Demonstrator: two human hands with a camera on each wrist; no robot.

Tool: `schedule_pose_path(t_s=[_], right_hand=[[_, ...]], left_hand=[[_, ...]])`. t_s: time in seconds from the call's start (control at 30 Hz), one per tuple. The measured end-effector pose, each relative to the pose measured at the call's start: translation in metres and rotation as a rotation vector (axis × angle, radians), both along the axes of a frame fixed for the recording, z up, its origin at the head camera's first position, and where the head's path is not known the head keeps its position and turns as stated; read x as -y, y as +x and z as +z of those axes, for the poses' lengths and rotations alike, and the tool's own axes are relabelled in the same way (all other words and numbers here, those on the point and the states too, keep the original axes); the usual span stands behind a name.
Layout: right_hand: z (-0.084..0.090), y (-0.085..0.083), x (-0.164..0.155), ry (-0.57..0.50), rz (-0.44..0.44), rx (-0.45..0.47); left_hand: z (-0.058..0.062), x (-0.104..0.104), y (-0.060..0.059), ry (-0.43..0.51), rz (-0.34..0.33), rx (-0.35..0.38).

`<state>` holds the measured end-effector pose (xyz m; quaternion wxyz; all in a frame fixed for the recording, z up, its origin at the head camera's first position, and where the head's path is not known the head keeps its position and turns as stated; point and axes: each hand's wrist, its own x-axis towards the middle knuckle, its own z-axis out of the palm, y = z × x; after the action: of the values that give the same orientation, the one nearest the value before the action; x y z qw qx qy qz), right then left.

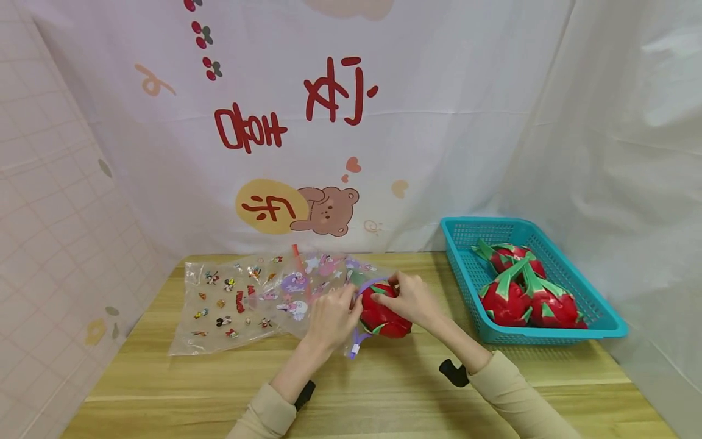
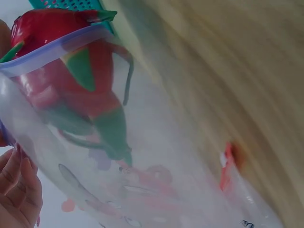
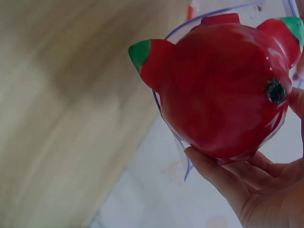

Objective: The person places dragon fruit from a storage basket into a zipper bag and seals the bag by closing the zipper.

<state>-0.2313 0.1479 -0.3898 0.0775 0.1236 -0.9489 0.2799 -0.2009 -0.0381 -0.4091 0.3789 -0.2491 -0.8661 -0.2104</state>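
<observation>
A red dragon fruit (image 1: 393, 318) with green-tipped scales sits partly inside a clear zip bag (image 1: 323, 275) printed with purple and pink figures. My right hand (image 1: 415, 300) grips the fruit from the right; the right wrist view shows the fingers of that hand (image 3: 266, 197) around its lower side. With the left hand (image 1: 332, 314) I pinch the bag's purple-edged mouth. In the left wrist view the fruit's green stem end (image 2: 111, 130) points down into the bag, while its rounded red end (image 2: 45, 28) sticks out past the rim. A white zip slider (image 1: 355, 349) hangs at the mouth's near end.
Flat on the wooden table (image 1: 384, 396) at the left lies another clear bag (image 1: 219, 329) with small cartoon prints and a red strip (image 1: 296, 251). A turquoise basket (image 1: 548, 332) at the right holds several dragon fruits (image 1: 504, 302). White printed cloth hangs behind.
</observation>
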Motion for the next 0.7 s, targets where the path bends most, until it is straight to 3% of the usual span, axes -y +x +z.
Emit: schedule_pose_path(t_s=[0.33,0.6,0.7], right_hand=[[-0.019,-0.001,0.008,-0.019,0.020,-0.092],[-0.017,0.010,-0.003,0.045,0.306,-0.103],[-0.016,0.020,-0.007,0.095,0.356,-0.116]], left_hand=[[-0.011,0.002,-0.005,0.002,0.021,0.025],[-0.015,0.004,-0.007,0.010,0.025,0.006],[-0.015,0.005,-0.006,0.005,0.022,0.010]])
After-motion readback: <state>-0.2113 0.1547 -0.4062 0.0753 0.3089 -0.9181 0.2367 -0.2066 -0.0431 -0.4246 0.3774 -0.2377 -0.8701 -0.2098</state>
